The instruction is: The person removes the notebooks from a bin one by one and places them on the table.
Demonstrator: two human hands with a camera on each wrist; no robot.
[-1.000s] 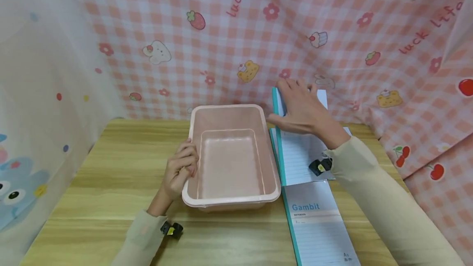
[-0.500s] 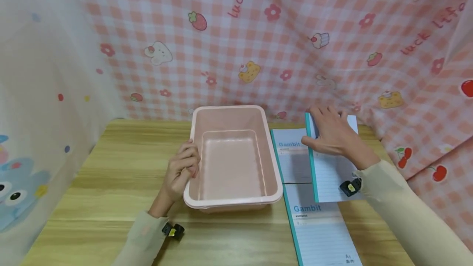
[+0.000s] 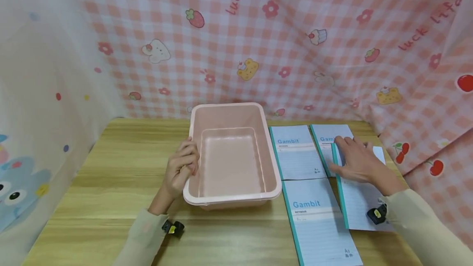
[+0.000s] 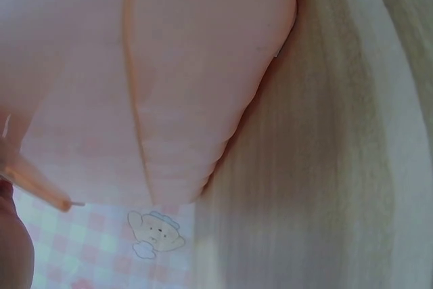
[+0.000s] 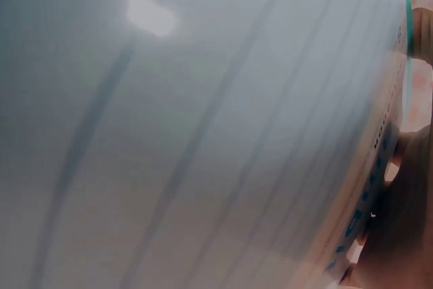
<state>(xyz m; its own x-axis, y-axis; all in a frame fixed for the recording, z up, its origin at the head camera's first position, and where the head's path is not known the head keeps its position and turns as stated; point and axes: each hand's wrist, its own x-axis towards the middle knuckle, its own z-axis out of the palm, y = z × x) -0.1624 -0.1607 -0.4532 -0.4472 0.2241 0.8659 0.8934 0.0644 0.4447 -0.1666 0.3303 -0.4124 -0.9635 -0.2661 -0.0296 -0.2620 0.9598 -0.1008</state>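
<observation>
My left hand (image 3: 182, 169) grips the left rim of a pink plastic basin (image 3: 233, 200), which has nothing inside. In the left wrist view, the basin's outer wall (image 4: 203, 65) fills the upper left beside the tabletop. My right hand (image 3: 356, 161) holds a Gambit notebook (image 3: 356, 204) with a teal spine, fingers over its top edge and thumb at the spine. That notebook overlaps the lower part of another notebook (image 3: 325, 131) at the back right. In the right wrist view, its lined cover (image 5: 203, 126) takes up most of the picture.
Two more Gambit notebooks lie flat right of the basin: one at the back (image 3: 295, 157), one in front (image 3: 318, 229), end to end. The wooden table (image 3: 111, 184) meets a pink checked cloth (image 3: 221, 52) behind.
My right hand has carried its notebook from above the back left notebook rightward and down toward the table's front right. The back right notebook has come into view. My left hand stays on the basin.
</observation>
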